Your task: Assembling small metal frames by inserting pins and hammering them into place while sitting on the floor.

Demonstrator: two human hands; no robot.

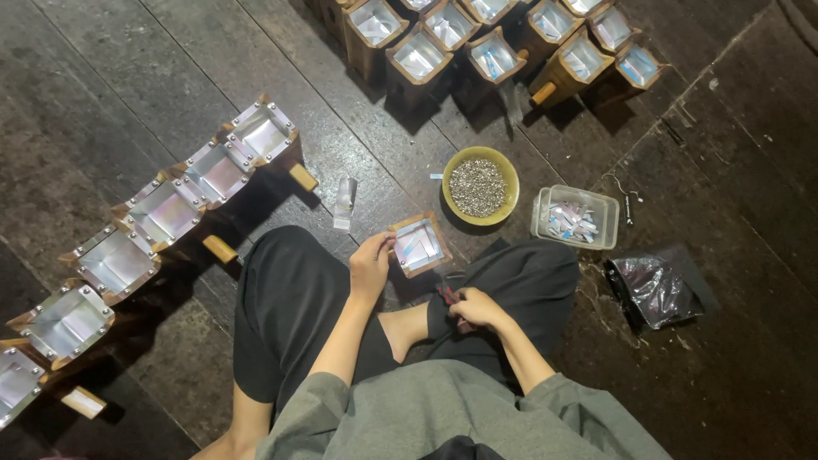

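I sit cross-legged on a dark wooden floor. My left hand (370,264) grips the edge of a small square wooden box (419,244) lined with shiny metal sheet, holding it upright in front of my knees. My right hand (475,307) rests lower, on my lap, closed around a small tool with a red handle (448,296); the tool's tip is hidden. A yellow bowl (508,170) full of small metal pieces stands just beyond the box.
A clear plastic tub (607,204) of folded foil strips sits right of the bowl, a black plastic bag (656,290) nearer. A row of finished metal-lined boxes (162,213) runs along the left; more unfinished boxes (494,55) cluster at the top. A loose foil strip (344,203) lies on the floor.
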